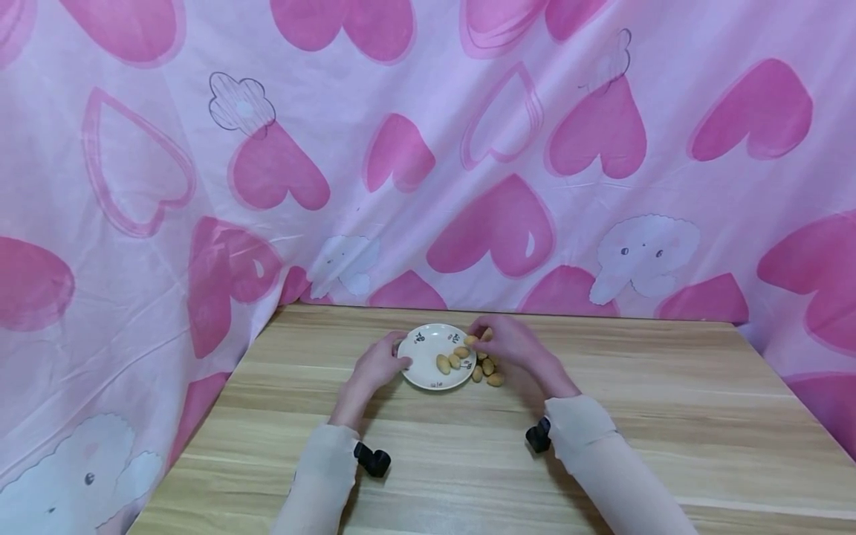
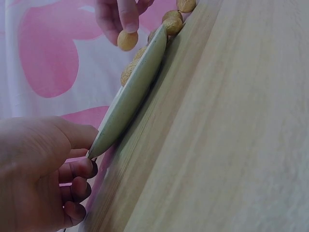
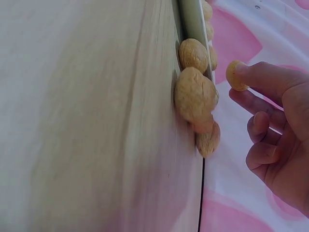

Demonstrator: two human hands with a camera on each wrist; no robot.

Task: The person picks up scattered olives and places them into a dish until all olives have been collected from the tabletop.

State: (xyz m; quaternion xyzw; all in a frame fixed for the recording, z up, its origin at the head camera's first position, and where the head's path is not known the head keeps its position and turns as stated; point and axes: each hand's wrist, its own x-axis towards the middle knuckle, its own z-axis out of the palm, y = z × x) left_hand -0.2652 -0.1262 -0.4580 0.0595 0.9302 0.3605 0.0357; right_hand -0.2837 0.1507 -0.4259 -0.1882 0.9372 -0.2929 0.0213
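A round white plate (image 1: 423,364) with small dark drawings on its rim stands on the table. My left hand (image 1: 383,362) grips its left edge, thumb over the rim and fingers curled by the underside in the left wrist view. Three tan oval nuts (image 1: 443,364) lie on the plate's right half. Above the right rim, my right hand (image 1: 510,343) pinches one tan nut (image 3: 235,76) between thumb and finger, apart from the plate. Several more wrinkled, shell-like nuts (image 3: 195,94) lie on the table against the plate's right side, partly hidden by the right hand in the head view.
The wooden table (image 1: 428,461) ends at a pink heart-patterned cloth (image 1: 488,223) hanging behind and to the left. A small black device (image 1: 373,461) sits at the left wrist and another black device (image 1: 538,435) at the right wrist.
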